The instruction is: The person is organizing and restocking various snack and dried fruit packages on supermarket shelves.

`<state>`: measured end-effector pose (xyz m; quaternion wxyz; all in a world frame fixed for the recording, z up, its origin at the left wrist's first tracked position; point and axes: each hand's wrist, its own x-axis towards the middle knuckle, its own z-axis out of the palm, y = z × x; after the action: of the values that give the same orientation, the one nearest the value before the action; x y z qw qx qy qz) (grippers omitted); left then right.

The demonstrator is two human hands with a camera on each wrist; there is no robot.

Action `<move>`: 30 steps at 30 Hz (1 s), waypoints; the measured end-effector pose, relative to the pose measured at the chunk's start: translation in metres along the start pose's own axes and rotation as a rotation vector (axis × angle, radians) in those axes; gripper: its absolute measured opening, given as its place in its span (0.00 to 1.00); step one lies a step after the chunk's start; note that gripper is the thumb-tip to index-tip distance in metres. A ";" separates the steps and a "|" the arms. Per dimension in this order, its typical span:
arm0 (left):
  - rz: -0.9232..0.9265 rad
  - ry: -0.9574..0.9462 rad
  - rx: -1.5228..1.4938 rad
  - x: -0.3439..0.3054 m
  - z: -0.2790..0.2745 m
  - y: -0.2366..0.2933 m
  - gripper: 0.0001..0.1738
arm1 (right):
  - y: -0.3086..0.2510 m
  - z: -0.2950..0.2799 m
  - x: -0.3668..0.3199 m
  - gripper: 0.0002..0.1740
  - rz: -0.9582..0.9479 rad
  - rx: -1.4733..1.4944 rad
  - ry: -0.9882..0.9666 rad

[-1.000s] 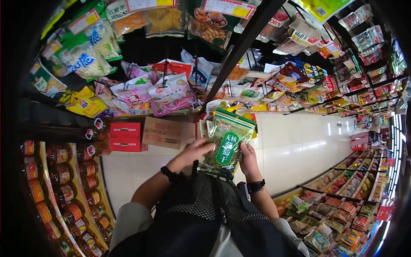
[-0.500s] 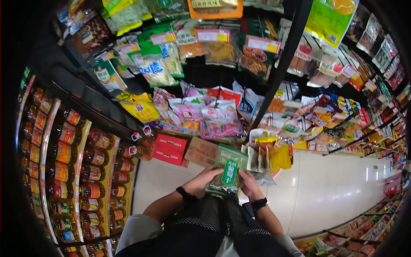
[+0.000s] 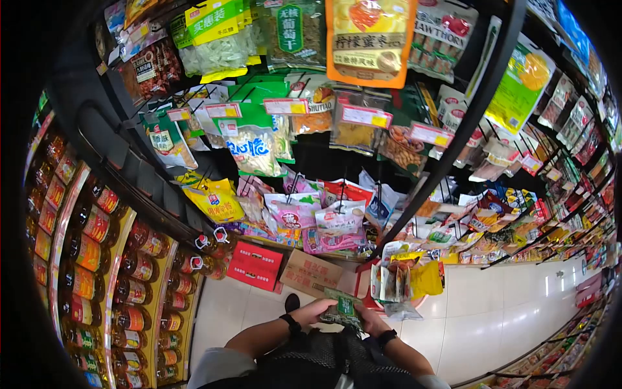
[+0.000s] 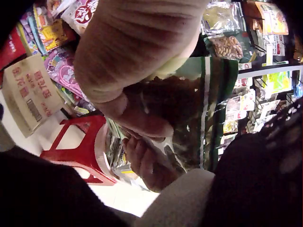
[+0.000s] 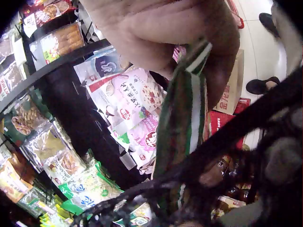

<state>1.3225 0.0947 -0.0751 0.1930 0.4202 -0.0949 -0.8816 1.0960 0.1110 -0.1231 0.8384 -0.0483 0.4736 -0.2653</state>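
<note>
Low in the head view, a green and clear bag of raisins (image 3: 343,311) is held between both hands, tilted so its front is foreshortened. My left hand (image 3: 314,312) grips its left side and my right hand (image 3: 371,320) grips the right side. In the left wrist view, the left thumb bends over the bag (image 4: 187,106), whose dark contents show through the clear film. Fingertips of the right hand (image 4: 149,165) show at its far edge. The right wrist view has the bag (image 5: 182,113) nearly edge-on, its green and white striped end facing the camera.
Hanging snack bags (image 3: 291,32) fill the rack ahead. A red stool (image 4: 78,146) carries several packets (image 3: 392,282) and a yellow bag (image 3: 427,277). A red box (image 3: 254,266) and a cardboard carton (image 3: 312,272) stand on the floor. Bottle shelves (image 3: 91,253) line the left.
The raisin bag has gone lower and tipped from facing up to foreshortened, both hands still on it. The left hand has closed in on its side. The head view has swung up toward the rack.
</note>
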 end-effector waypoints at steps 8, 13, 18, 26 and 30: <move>0.077 -0.052 -0.066 -0.007 -0.102 0.050 0.15 | -0.007 0.108 0.049 0.20 0.001 0.003 0.073; 0.066 -0.040 -0.069 -0.057 -0.140 0.106 0.14 | -0.013 0.172 0.092 0.19 0.012 0.026 0.101; 0.288 0.034 0.114 -0.124 -0.110 0.177 0.20 | -0.051 0.268 0.053 0.19 -0.256 -0.128 0.145; 1.090 -0.106 0.616 -0.213 -0.036 0.253 0.32 | -0.117 0.379 -0.069 0.23 -1.041 -0.580 0.128; 1.473 -0.220 0.657 -0.254 0.005 0.301 0.40 | -0.156 0.416 -0.105 0.23 -1.308 -0.602 0.042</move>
<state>1.5423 -0.0718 0.2069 0.5799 0.1963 -0.6190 -0.4919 1.3314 -0.0418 0.2363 0.4489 -0.5461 0.4163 -0.5718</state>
